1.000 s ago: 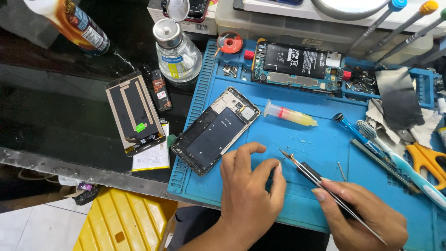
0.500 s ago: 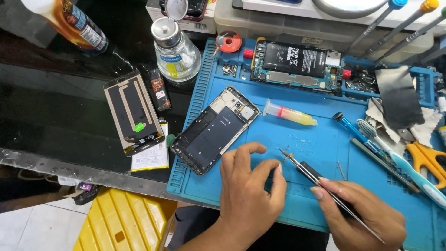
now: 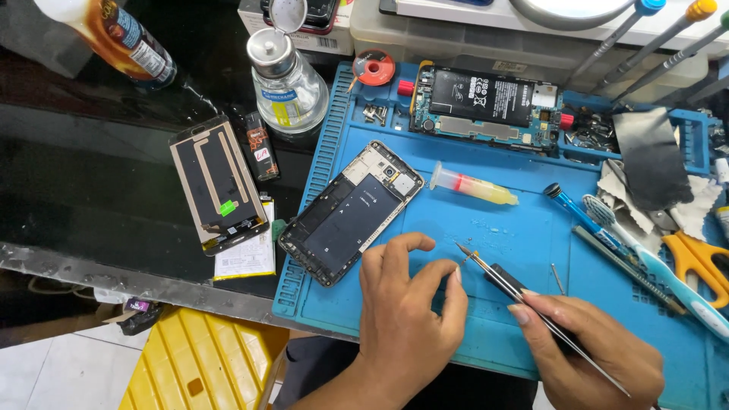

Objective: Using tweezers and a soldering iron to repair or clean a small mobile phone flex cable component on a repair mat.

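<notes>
My right hand [image 3: 596,353] grips slim metal tweezers [image 3: 524,292] whose tip points left, just above the blue work mat [image 3: 493,228]. My left hand [image 3: 406,311] rests on the mat with its fingers curled. Its thumb and forefinger meet the tweezers' tip, and anything pinched there is too small to make out. An opened phone frame [image 3: 351,212] lies at an angle just beyond my left hand. A small syringe of yellowish paste [image 3: 474,186] lies to the right of the frame.
A phone board with a black battery [image 3: 486,102] sits at the mat's far edge. A glass dispenser bottle [image 3: 288,83] and a detached screen panel [image 3: 219,182] stand on the dark table at the left. A toothbrush [image 3: 645,254], a blue screwdriver [image 3: 577,212] and orange scissors [image 3: 702,258] lie at the right. A yellow stool [image 3: 201,364] stands below.
</notes>
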